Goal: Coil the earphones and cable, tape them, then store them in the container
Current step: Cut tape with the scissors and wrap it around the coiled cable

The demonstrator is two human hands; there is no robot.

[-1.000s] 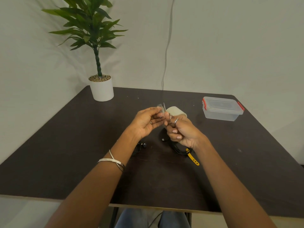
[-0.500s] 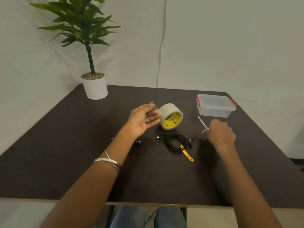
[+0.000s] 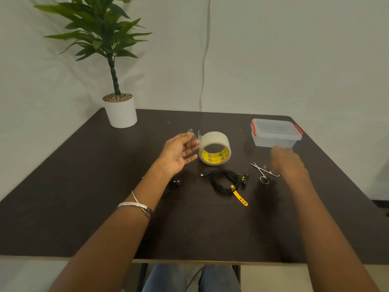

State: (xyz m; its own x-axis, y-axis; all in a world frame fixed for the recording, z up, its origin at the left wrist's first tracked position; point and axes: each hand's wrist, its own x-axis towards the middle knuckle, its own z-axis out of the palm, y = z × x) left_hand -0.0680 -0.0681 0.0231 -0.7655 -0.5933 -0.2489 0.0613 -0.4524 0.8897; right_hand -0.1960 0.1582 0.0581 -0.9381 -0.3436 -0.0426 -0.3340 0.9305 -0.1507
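A strip of clear tape (image 3: pixel 190 131) clings to the fingertips of my left hand (image 3: pixel 179 153), which is raised palm-right just left of the tape roll (image 3: pixel 214 149). The roll stands on its edge and shows a yellow core. In front of it lies the coiled black cable (image 3: pixel 224 182) with a yellow strap. The black earphones (image 3: pixel 176 183) are mostly hidden under my left forearm. My right hand (image 3: pixel 287 165) is blurred, just right of small metal scissors (image 3: pixel 263 172) lying on the table. The clear container (image 3: pixel 275 133) with red clips has its lid on.
A potted plant in a white pot (image 3: pixel 121 111) stands at the far left corner of the dark table (image 3: pixel 84 207). A grey cord (image 3: pixel 203 81) hangs down the wall behind. The near table edge runs just above my knees.
My hands have separated. The right hand carried the scissors to the right and set them on the table. The tape roll now stands alone, and my left hand keeps the cut strip.
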